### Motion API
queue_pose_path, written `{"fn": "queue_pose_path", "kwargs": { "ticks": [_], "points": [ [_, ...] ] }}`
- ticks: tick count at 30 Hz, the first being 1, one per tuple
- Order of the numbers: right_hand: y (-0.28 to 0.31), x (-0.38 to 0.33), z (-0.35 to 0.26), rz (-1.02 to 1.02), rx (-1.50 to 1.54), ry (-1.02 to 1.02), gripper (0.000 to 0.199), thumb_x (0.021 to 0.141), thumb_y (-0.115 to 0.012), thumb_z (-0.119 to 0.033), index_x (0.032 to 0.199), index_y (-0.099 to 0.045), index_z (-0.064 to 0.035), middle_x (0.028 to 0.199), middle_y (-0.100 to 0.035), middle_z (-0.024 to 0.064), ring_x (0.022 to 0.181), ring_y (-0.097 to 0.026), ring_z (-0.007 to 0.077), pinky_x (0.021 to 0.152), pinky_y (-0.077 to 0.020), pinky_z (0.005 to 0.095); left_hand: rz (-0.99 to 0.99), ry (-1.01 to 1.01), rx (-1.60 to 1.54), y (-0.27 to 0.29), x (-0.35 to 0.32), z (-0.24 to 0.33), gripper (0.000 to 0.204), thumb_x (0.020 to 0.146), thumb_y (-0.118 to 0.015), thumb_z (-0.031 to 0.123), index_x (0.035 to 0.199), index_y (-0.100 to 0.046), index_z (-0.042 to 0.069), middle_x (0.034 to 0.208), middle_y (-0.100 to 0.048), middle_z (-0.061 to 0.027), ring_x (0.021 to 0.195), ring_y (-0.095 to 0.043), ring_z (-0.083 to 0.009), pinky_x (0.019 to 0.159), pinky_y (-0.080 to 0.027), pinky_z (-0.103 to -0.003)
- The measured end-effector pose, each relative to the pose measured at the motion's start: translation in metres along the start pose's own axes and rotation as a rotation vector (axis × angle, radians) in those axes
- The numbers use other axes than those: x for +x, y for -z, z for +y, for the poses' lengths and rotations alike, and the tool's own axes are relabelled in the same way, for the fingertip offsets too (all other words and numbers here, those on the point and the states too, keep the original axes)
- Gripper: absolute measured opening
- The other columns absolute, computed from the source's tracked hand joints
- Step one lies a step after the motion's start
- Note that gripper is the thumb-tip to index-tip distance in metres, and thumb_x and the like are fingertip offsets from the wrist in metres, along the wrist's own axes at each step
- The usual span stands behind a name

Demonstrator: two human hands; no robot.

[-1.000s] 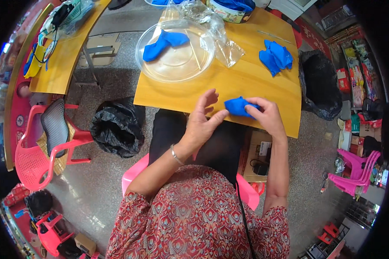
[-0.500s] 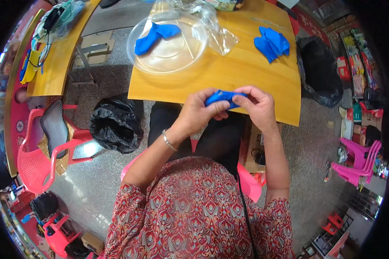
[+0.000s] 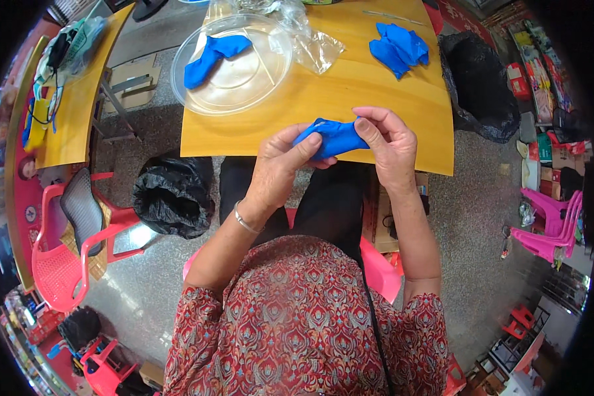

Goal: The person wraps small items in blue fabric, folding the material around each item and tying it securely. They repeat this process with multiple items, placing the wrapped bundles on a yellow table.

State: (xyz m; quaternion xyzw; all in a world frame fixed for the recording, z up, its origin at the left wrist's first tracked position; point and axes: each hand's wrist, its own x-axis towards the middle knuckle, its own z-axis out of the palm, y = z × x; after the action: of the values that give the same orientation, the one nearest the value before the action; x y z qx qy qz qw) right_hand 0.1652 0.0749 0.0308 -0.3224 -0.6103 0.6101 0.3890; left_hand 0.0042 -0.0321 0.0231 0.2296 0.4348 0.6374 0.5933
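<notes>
Between my two hands, over the table's near edge, a small piece of blue fabric point(image 3: 338, 138) is stretched sideways. My left hand point(image 3: 285, 157) pinches its left end, thumb on top and fingers underneath. With thumb and fingers my right hand point(image 3: 388, 142) grips the right end. A similar blue fabric piece point(image 3: 212, 58) lies folded in the clear round plastic tray point(image 3: 270, 89), beside a thin pale stick point(image 3: 261, 55). More blue fabric pieces point(image 3: 400, 50) sit in a loose pile at the table's right side.
Crumpled clear plastic bags point(image 3: 318, 50) lie on the yellow wooden table point(image 3: 336, 92). Black-bag-lined bins stand on the floor at left point(image 3: 175, 198) and right point(image 3: 478, 86). A pink plastic chair point(image 3: 59, 264) is at far left, near another yellow table point(image 3: 69, 129).
The blue fabric in my hands has been spread wider and shows more of its surface. The view has shifted slightly, so the table and tray appear further left.
</notes>
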Motion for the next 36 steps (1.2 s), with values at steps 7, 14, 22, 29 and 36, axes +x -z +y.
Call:
{"fn": "queue_pose_path", "kwargs": {
  "ticks": [7,14,22,29,36],
  "points": [
    [0.005,-0.004,-0.003,0.010,0.023,-0.017,0.029,0.088,-0.072,-0.013,0.113,-0.066,-0.0005,0.093,-0.064,-0.0009,0.085,-0.058,0.0068,0.080,-0.0458,0.0201,0.032,-0.070,0.056,-0.006,0.000,-0.002,0.032,0.097,-0.060,0.018,0.121,-0.058,-0.003,0.106,-0.067,-0.0115,0.088,-0.067,-0.0186,0.081,-0.055,-0.031],
    [0.002,-0.002,0.001,-0.193,-0.257,0.172,0.014,0.080,-0.077,-0.008,0.091,-0.072,-0.0010,0.083,-0.064,0.0048,0.078,-0.059,0.0124,0.070,-0.0460,0.0259,0.111,-0.152,0.284,-0.008,-0.001,-0.007,0.021,0.094,-0.064,0.016,0.102,-0.069,-0.003,0.090,-0.067,-0.0029,0.080,-0.059,-0.0081,0.073,-0.048,-0.023],
    [0.020,0.004,0.018,0.021,-0.297,0.083,0.012,0.083,-0.074,-0.010,0.090,-0.071,-0.0008,0.080,-0.065,0.0011,0.077,-0.058,0.0086,0.071,-0.0459,0.0235,0.240,-0.199,0.173,0.002,0.015,-0.019,0.024,0.100,-0.053,0.019,0.111,-0.059,-0.001,0.100,-0.065,-0.0097,0.082,-0.065,-0.0149,0.075,-0.055,-0.030],
    [0.121,0.068,0.048,0.442,-0.186,-0.012,0.021,0.084,-0.075,-0.018,0.097,-0.073,-0.0013,0.089,-0.067,0.0000,0.083,-0.058,0.0074,0.077,-0.0469,0.0228,0.236,-0.150,0.210,0.021,-0.002,-0.022,0.017,0.098,-0.056,0.011,0.110,-0.061,0.000,0.100,-0.067,-0.0089,0.084,-0.065,-0.0137,0.077,-0.053,-0.027],
    [0.202,0.142,0.083,0.475,-1.034,0.041,0.033,0.087,-0.070,-0.032,0.110,-0.069,-0.0077,0.106,-0.068,0.0072,0.097,-0.062,0.0235,0.086,-0.0473,0.0350,0.203,-0.133,0.169,0.021,0.001,-0.028,0.017,0.097,-0.059,0.011,0.110,-0.061,0.000,0.101,-0.066,-0.0069,0.088,-0.064,-0.0138,0.081,-0.053,-0.027]
  ]
}}
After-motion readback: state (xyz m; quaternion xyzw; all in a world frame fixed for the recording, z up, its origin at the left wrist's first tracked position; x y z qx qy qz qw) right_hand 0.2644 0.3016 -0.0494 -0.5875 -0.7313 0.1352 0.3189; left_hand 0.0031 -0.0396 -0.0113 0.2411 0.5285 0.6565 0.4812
